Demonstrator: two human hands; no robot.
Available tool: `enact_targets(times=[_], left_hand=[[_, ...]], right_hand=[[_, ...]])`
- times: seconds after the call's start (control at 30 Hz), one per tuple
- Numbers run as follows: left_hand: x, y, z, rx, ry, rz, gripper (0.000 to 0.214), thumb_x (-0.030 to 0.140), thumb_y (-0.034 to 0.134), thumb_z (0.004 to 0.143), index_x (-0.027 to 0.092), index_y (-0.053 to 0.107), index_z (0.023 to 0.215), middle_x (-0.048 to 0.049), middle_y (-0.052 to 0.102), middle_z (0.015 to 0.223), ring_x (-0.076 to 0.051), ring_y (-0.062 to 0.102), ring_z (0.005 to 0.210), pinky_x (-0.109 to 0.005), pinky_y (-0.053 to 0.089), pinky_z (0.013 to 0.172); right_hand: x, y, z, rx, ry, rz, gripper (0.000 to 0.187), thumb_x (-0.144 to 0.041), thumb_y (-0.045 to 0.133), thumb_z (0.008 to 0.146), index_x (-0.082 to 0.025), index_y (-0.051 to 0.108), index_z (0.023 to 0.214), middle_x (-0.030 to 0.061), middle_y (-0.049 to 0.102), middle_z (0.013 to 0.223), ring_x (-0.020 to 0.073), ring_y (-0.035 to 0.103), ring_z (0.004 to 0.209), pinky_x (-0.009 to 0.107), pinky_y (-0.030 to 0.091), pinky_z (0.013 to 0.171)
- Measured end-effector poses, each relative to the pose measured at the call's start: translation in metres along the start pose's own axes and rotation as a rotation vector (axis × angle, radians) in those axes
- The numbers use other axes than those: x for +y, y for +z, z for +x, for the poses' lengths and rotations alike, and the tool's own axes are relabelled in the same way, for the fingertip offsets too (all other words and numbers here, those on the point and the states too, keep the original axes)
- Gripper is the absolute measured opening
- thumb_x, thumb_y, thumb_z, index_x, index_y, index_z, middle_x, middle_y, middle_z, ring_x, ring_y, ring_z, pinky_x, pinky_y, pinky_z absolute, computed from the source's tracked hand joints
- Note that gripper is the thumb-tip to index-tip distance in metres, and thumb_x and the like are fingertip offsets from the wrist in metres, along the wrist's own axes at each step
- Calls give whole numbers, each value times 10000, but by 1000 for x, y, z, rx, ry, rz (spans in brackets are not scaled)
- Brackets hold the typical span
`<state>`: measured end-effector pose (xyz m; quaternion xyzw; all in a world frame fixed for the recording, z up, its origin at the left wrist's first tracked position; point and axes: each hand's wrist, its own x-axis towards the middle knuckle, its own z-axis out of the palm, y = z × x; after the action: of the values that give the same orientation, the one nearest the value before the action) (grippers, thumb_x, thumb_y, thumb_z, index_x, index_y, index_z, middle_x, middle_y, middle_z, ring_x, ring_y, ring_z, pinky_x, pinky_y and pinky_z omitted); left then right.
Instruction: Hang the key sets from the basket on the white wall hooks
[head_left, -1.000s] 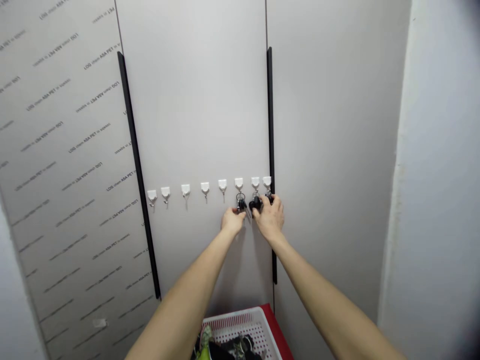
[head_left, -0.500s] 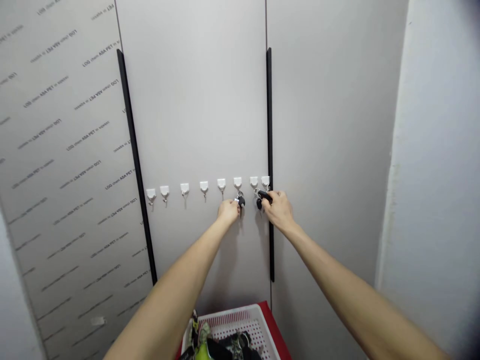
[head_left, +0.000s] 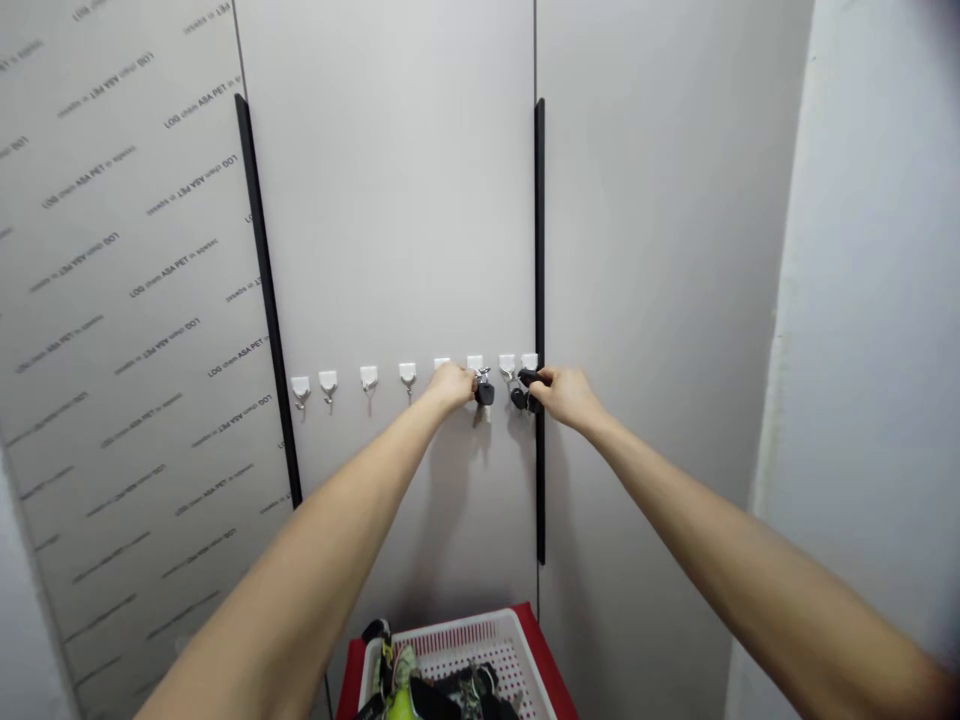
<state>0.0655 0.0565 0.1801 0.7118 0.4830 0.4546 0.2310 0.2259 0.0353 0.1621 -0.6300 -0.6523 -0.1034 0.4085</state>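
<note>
A row of white adhesive hooks (head_left: 368, 376) runs across the pale cabinet door. My left hand (head_left: 451, 385) is closed on a bunch of keys (head_left: 485, 394) with a black head, held up at one of the hooks (head_left: 475, 361). Whether its ring is on that hook I cannot tell. Over at the right end, my right hand (head_left: 568, 396) pinches a black key fob (head_left: 532, 378). Other black-headed keys (head_left: 519, 399) dangle beside it, just below the last two hooks (head_left: 507, 363). My left hand partly covers another hook (head_left: 442, 361).
Below my arms, a white plastic basket (head_left: 457, 634) holds several keys and small items, among them a yellow-green one (head_left: 401, 704). It stands on something red (head_left: 551, 655). Long black handles (head_left: 539, 250) edge the doors. A white wall (head_left: 870, 300) rises at the right.
My left hand has risen slightly with its keys, closer to the hook. The right hand has shifted up a little, still pinching the black fob.
</note>
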Motion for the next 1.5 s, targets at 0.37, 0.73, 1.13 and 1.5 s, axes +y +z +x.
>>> enact_targets(times=[0.37,0.73,1.13,1.5], left_hand=[[15,-8,5,77,37,-133,239,295,344,685,109,494,682,-62,547,781,-102,486,672,-215,344,580],[0,-3,-10,-125,27,-164,201,268,381,670,111,504,690,-47,544,780,-112,472,745,-242,345,651],[-40,9,-42,-318,-10,-770,176,293,500,603,122,454,609,15,453,622,-41,424,569,-161,304,505],[-131,52,-132,-356,-286,-604,299,410,498,546,118,433,548,56,359,442,-30,278,409,-184,183,421]], right_hand=[[-14,11,30,192,14,265,296,-326,346,664,-126,547,746,25,557,622,91,492,544,192,347,509],[-28,-3,41,6,-158,-72,243,-316,440,626,-173,584,759,34,586,684,107,484,603,194,324,508],[-33,29,-31,-470,8,766,284,-334,335,685,-117,499,605,-26,442,432,41,375,363,165,322,390],[17,36,-24,228,274,95,323,-353,423,606,-189,490,876,42,536,848,152,487,720,244,344,564]])
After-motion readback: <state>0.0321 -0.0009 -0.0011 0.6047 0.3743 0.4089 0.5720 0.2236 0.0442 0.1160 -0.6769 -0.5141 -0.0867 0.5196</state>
